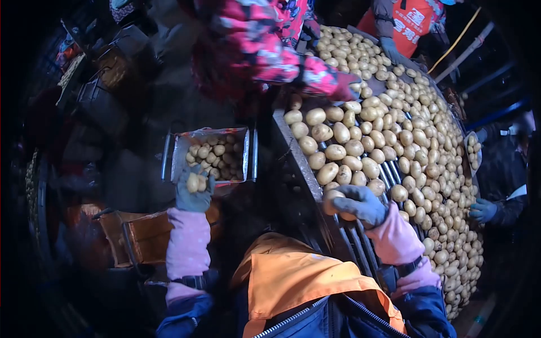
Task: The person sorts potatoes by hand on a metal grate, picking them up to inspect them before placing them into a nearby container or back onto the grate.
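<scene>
My left hand point(193, 198), in a grey glove, holds a few small potatoes point(196, 182) in its palm. It is at the near left corner of a box point(246, 155) lined with pale sheeting, and potatoes point(213, 153) lie inside that box. At the near left edge of the sorting table, my right hand point(363, 206), also gloved, has its fingers curled round potatoes point(332, 201). Many loose potatoes point(369, 143) cover the metal rollers point(389, 173) just beyond it.
A person in a pink patterned jacket point(270, 56) reaches over the far left table edge point(298, 160). Another in a red apron point(406, 22) stands at the far end. At right, a blue-gloved hand point(483, 210) touches the pile. Orange-brown crates point(149, 236) stand at lower left.
</scene>
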Demonstrator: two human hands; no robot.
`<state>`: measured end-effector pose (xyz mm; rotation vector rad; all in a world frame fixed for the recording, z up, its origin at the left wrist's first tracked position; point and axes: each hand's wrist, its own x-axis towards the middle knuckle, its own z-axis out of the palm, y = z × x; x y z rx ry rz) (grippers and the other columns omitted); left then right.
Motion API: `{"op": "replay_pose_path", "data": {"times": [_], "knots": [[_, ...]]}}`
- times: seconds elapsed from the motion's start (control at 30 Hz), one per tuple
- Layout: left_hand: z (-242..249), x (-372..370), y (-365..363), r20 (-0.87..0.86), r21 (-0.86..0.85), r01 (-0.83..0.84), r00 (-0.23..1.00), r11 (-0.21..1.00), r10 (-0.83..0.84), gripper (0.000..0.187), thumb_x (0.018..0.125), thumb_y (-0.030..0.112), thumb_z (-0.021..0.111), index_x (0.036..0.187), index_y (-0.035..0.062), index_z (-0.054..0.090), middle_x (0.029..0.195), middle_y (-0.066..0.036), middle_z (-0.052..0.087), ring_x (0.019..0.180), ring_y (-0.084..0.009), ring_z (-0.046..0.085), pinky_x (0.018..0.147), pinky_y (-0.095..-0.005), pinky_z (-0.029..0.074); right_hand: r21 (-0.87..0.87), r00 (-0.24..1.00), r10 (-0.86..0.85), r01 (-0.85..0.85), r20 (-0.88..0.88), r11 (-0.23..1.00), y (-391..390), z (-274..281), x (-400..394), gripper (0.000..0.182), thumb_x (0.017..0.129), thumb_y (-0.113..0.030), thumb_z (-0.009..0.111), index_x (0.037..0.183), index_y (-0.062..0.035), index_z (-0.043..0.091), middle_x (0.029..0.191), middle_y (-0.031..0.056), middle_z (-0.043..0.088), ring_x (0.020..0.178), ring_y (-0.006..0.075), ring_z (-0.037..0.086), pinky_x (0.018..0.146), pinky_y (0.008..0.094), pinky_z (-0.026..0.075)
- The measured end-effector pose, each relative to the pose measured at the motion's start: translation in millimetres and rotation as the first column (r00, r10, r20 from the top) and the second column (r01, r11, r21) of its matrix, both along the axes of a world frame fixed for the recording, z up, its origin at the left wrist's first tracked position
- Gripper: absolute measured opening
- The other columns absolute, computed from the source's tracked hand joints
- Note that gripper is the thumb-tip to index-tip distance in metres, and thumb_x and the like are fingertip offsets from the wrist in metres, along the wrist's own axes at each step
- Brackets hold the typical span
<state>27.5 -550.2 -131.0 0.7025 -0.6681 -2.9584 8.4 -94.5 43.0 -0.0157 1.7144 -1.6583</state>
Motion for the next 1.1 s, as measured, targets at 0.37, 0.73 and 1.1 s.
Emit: {"op": "replay_pose_path", "data": {"times": [0.37,0.73,1.1], "knots": [[29.5,24.4,-23.6,0.387,-0.303,0.026,0.917,0.953,0.098,0.029,0.102,0.045,0.051,0.101,0.0169,0.057,0.073,0.003,0.052,0.061,-0.0188,0.054,0.064,-0.0369,0.055,0.069,0.913,0.120,-0.100,-0.391,0.993,-169.8,-35.6,-52.2,0.067,0.092,-0.024,0.076,0.150,-0.0097,0.044,0.098,0.0019,0.068,0.073,0.0080,0.058,0.062,0.0258,0.049],[138.0,-32.3,294.8,0.116,-0.845,0.517,0.427,0.137,-0.897,0.037,0.104,0.031,0.058,0.080,0.0031,0.062,0.068,-0.006,0.063,0.058,-0.0124,0.059,0.053,-0.0275,0.045,0.309,0.324,-0.378,0.946,-0.867,0.101,160.9,7.6,184.3,0.043,0.086,-0.021,0.076,0.120,0.0006,0.062,0.103,0.0196,0.069,0.095,0.0282,0.068,0.081,0.0428,0.054],[109.0,87.6,615.8,0.231,-0.611,-0.751,-0.473,0.251,-0.850,0.074,0.076,0.047,0.075,0.143,0.0246,0.053,0.149,-0.018,0.046,0.139,-0.0452,0.038,0.111,-0.0619,0.030,0.265,0.106,-0.430,0.906,-0.897,-0.330,384.6,-33.3,412.3,0.085,0.082,-0.026,0.085,0.151,-0.0042,0.041,0.151,0.0199,0.044,0.139,0.0307,0.043,0.115,0.0385,0.038]]}}
